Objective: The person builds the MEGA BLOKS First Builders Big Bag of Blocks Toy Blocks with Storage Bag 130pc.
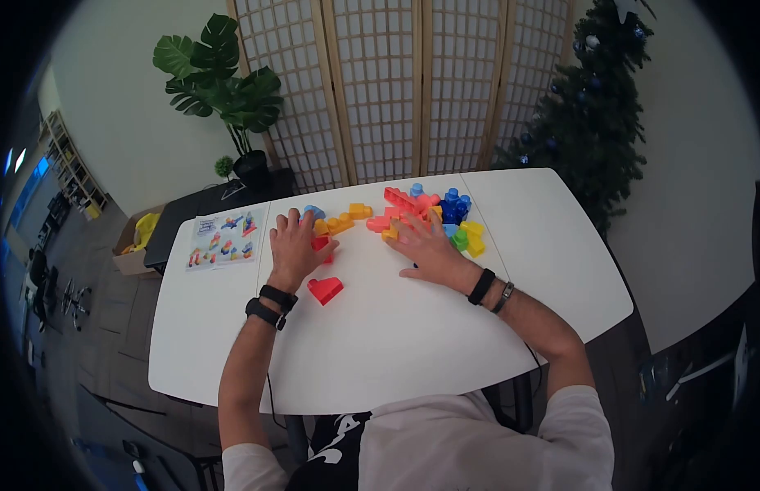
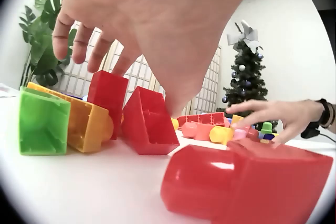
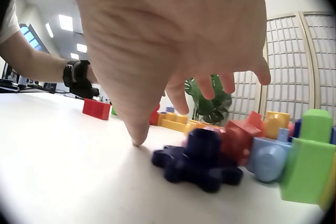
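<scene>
My left hand [image 1: 292, 252] hovers with spread fingers over red blocks at the left of the building blocks. In the left wrist view its thumb comes down beside a tilted red block [image 2: 149, 127], while a second red block [image 2: 107, 95], an orange block [image 2: 90, 127] and a green block [image 2: 44, 124] stand below the fingers. Closest to that camera lies another red block [image 2: 262, 182]. My right hand [image 1: 433, 255], fingers spread, reaches over the block pile. Beside its thumb sits a dark blue gear-shaped piece [image 3: 202, 162], with a light blue block [image 3: 269, 158] and green block [image 3: 310, 166] further right.
A printed sheet [image 1: 224, 240] with pictures of block models lies at the table's left. Yellow blocks [image 1: 473, 239] and dark blue blocks [image 1: 454, 204] edge the pile's right side. Behind the white table [image 1: 552, 286] stand a folding screen [image 1: 376, 90] and a decorated tree [image 1: 588, 123].
</scene>
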